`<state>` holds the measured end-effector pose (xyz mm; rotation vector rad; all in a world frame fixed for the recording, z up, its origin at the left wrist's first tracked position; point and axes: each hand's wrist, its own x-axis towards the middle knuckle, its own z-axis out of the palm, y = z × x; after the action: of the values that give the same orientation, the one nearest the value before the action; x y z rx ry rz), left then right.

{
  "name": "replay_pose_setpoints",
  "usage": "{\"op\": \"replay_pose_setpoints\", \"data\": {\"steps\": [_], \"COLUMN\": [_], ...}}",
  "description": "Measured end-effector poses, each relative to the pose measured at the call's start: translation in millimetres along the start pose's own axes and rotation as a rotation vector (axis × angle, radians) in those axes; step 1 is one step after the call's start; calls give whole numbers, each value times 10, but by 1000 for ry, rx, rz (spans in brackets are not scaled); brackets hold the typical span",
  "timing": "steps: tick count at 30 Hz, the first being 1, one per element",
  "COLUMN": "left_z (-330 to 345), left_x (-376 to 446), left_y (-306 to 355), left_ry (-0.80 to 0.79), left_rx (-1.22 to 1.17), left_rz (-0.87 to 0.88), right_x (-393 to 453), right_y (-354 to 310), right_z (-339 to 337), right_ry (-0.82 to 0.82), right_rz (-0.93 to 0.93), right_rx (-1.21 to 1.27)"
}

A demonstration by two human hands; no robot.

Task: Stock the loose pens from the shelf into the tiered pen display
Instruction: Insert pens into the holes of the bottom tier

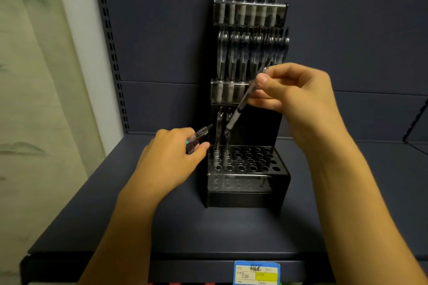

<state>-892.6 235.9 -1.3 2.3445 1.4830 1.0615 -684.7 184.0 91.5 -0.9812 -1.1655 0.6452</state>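
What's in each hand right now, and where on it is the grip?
Right hand pinches one pen near its upper end, tip angled down toward the bottom tier. Left hand grips a few pens; the exact hold is hidden.

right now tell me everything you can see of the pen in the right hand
The pen is slim, with a clear, dark-tinted barrel that looks like plastic and a pale grip section near its lower end. It tilts steeply, tip down and to the left, top end up by the thumb. The right hand pinches its upper half between thumb and fingers. Its tip hangs above the bottom tier of holes, near two pens already standing there, not yet in a hole.
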Motion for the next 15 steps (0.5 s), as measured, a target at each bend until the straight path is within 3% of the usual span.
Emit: {"op": "replay_pose_setpoints", "data": {"steps": [5,15], "left_z": [-1,-13], "left_x": [-3,-17], "left_y": [-2,26], "left_ry": [-2,-7], "left_rx": [3,30], "left_rz": [-1,3], "right_x": [128,97], "right_y": [44,148], "right_z": [-57,-21], "right_ry": [35,-34], "right_rz": [-65,-49], "right_rx": [-268,-463]}}
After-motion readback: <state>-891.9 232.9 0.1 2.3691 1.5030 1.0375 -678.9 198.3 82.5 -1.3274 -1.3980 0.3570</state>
